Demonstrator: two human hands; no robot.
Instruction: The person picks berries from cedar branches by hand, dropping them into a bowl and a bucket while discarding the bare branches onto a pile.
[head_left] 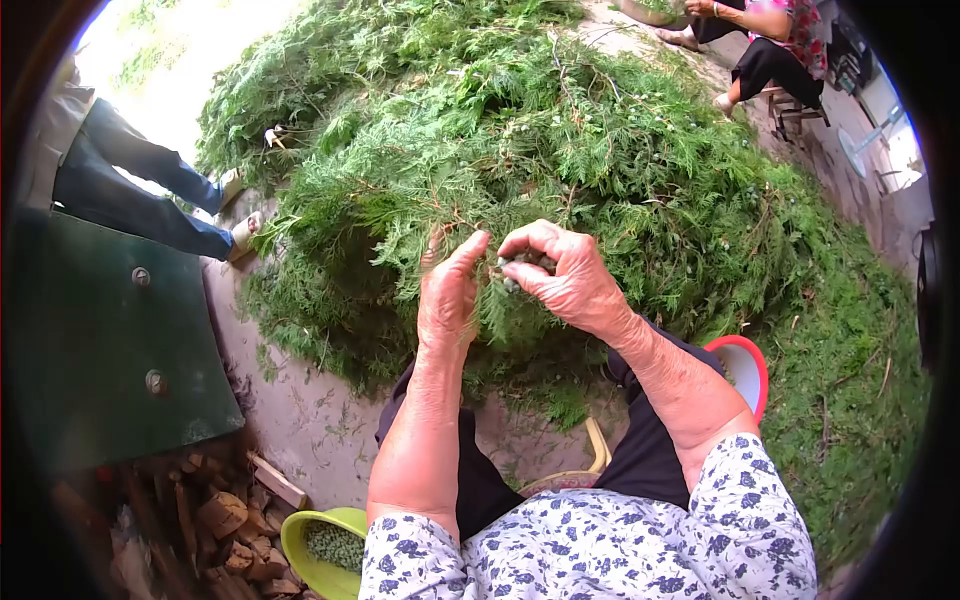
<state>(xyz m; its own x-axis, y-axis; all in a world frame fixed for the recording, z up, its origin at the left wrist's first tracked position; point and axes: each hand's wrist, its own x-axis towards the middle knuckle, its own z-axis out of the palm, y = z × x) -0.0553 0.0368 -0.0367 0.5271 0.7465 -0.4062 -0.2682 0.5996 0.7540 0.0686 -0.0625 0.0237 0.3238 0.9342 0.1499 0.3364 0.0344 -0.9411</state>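
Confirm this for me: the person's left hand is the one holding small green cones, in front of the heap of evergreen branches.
Wrong hand: the head view shows the small green cones in the person's right hand, not the left hand. They are indeed held in front of the heap of evergreen branches.

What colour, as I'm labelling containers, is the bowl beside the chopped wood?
The bowl is yellow-green, best seen in the head view.
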